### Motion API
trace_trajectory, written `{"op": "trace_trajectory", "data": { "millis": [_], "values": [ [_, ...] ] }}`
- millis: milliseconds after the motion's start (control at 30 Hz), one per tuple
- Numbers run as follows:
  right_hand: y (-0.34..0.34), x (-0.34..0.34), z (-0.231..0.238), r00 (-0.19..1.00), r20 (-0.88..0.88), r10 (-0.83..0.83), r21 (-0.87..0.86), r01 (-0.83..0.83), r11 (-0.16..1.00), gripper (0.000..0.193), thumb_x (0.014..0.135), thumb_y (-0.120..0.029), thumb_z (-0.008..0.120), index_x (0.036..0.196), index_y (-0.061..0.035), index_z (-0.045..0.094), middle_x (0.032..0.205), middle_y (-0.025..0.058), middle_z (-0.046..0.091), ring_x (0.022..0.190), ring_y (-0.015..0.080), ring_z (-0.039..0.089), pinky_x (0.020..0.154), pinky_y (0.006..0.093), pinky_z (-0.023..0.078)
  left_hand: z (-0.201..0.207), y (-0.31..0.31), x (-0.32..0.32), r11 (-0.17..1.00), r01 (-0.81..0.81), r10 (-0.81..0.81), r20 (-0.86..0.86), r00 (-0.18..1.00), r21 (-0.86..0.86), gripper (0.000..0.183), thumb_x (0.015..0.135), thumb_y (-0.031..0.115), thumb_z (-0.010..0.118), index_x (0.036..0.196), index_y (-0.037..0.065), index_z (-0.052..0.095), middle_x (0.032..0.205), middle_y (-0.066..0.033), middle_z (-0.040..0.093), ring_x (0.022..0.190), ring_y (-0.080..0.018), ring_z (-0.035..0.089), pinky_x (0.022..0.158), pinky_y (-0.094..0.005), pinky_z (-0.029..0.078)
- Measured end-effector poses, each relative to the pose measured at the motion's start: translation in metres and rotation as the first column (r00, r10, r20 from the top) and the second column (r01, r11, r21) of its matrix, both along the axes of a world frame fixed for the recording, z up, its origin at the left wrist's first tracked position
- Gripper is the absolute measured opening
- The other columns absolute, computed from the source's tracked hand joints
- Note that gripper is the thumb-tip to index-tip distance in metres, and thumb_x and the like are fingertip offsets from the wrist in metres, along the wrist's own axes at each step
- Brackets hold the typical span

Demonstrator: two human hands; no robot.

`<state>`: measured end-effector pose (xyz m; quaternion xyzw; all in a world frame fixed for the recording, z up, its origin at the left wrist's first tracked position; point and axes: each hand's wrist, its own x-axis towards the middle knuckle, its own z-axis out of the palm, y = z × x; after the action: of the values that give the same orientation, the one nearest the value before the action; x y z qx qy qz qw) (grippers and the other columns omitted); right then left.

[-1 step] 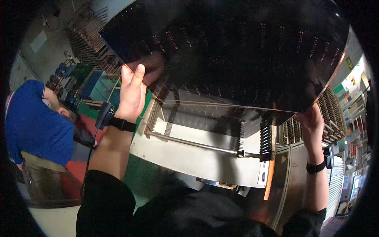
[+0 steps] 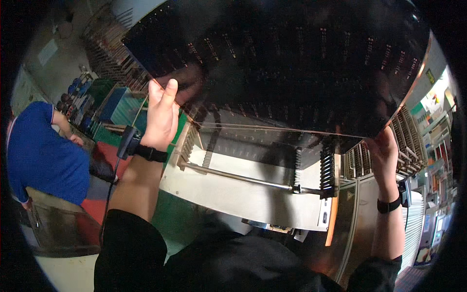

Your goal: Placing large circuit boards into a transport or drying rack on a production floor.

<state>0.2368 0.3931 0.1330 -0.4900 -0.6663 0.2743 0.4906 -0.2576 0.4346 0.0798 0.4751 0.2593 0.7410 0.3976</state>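
A large, dark, glossy circuit board panel (image 2: pixel 292 73) fills the upper middle, with rows of small light and copper-coloured dots across it. My left hand (image 2: pixel 163 113) grips its lower left edge, the thumb lying on the face towards me. At the lower right corner my right hand (image 2: pixel 383 152) is closed on the edge; its fingers are partly hidden. The panel is held up, tilted, above a white surface (image 2: pixel 233 197). Beneath it, a second dark panel (image 2: pixel 243 152) shows between comb-like slotted holders (image 2: pixel 327 170). A metal rod (image 2: pixel 238 179) runs across in front.
To the left a person in a blue shirt (image 2: pixel 48 151) bends beside a dark sheet (image 2: pixel 63 226). Slotted racks (image 2: pixel 407 141) stand at the right, near a metal cabinet (image 2: pixel 362 209). More racks (image 2: pixel 109 44) are at the far left. An orange strip (image 2: pixel 332 221) edges the white surface.
The person in blue has shifted slightly down and left in the picture. My hands and the circuit board panel stay in nearly the same place.
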Motion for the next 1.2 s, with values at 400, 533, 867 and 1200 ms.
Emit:
{"op": "trace_trajectory", "data": {
  "millis": [400,533,867,1200],
  "values": [
    [0.024,0.009,-0.037,0.922,0.328,-0.207,0.208,0.144,0.967,0.030,0.088,-0.008,0.073,0.111,-0.0056,0.055,0.081,0.0130,0.066,0.071,0.0244,0.066,0.065,0.0345,0.052,0.024,0.007,-0.020,0.990,-0.144,0.143,-0.174,0.974,0.008,0.025,0.105,0.022,0.050,0.118,0.001,0.049,0.123,-0.0173,0.059,0.120,-0.0268,0.058,0.108,-0.0442,0.046],
    [0.026,0.021,-0.051,0.930,0.300,-0.211,0.225,0.147,0.963,0.031,0.088,-0.014,0.073,0.110,-0.0047,0.054,0.075,0.0148,0.063,0.067,0.0298,0.065,0.062,0.0362,0.051,0.023,0.013,-0.015,0.992,-0.121,0.108,-0.212,0.971,-0.047,0.026,0.104,0.024,0.053,0.120,0.003,0.049,0.125,-0.0123,0.058,0.118,-0.0213,0.056,0.106,-0.0379,0.045],
    [0.027,0.023,-0.072,0.935,0.289,-0.203,0.171,0.158,0.972,0.031,0.088,-0.012,0.073,0.108,-0.0023,0.051,0.080,0.0183,0.063,0.074,0.0364,0.065,0.066,0.0401,0.051,0.038,0.018,-0.012,0.981,-0.161,0.127,-0.280,0.952,-0.104,0.021,0.104,0.022,0.054,0.115,0.005,0.051,0.120,-0.0110,0.061,0.114,-0.0206,0.059,0.101,-0.0366,0.048],
    [0.013,0.016,-0.113,0.887,0.349,-0.301,0.156,0.262,0.952,0.025,0.089,-0.007,0.072,0.106,-0.0012,0.055,0.080,0.0077,0.063,0.076,0.0136,0.063,0.069,0.0298,0.051,-0.011,0.016,0.022,0.976,-0.198,0.164,-0.287,0.944,-0.094,0.022,0.102,0.022,0.058,0.115,0.007,0.049,0.117,-0.0080,0.061,0.107,-0.0178,0.059,0.093,-0.0352,0.050]
  ]
}}
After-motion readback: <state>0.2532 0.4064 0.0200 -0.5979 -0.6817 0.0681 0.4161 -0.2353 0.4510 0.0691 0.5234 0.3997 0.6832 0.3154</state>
